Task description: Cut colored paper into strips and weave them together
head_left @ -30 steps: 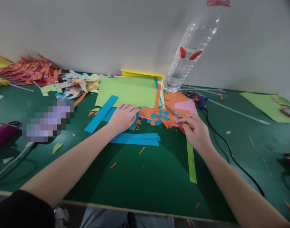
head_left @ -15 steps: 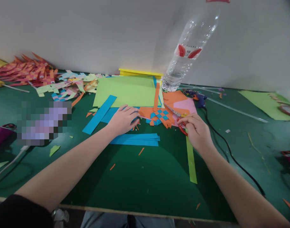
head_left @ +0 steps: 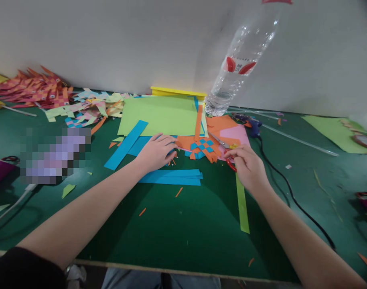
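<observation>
My left hand (head_left: 156, 151) lies palm down on blue paper strips (head_left: 171, 176), fingers curled loosely over their ends beside the orange sheet. Just to its right sits a small woven piece of orange and blue strips (head_left: 203, 148). My right hand (head_left: 248, 166) is closed round the red handles of a pair of scissors (head_left: 224, 148), whose blades point up and left across the pink sheet (head_left: 237, 134). A long light-green strip (head_left: 242, 204) runs from under my right hand toward me.
A big light-green sheet (head_left: 161, 116) and a yellow stack (head_left: 179, 92) lie behind. A clear plastic bottle (head_left: 236, 68) stands at the back. A blue glue gun (head_left: 254, 126) with a black cable (head_left: 291, 196) lies to the right. Woven paper pieces (head_left: 59, 100) pile up at the far left.
My left hand has slid slightly right along the blue strips. My right hand has shifted a little on the scissors, which stay on the pink sheet.
</observation>
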Motion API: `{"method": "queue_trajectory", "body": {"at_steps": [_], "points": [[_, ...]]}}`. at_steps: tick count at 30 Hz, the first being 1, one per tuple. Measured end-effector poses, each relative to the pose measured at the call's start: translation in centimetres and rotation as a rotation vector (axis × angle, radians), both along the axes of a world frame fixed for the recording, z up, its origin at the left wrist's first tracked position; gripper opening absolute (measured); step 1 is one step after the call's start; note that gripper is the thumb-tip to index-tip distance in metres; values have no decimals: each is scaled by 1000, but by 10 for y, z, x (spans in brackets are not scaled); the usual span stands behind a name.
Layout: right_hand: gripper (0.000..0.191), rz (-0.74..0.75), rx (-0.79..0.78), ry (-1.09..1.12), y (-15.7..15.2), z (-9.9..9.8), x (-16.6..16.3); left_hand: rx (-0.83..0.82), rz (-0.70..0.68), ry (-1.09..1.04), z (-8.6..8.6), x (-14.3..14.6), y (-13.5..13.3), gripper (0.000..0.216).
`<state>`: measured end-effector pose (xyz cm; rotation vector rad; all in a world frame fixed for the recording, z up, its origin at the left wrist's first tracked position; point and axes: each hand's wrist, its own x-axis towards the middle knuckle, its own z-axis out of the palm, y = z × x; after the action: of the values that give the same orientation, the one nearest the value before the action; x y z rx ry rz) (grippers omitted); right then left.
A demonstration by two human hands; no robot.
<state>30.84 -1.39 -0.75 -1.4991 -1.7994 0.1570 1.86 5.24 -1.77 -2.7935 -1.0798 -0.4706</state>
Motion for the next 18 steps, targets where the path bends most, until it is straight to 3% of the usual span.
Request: {"method": "queue_trajectory", "body": {"at_steps": [18], "points": [[29, 36, 23, -6, -1, 0, 0, 51, -42, -14, -5, -1, 3, 33]]}}
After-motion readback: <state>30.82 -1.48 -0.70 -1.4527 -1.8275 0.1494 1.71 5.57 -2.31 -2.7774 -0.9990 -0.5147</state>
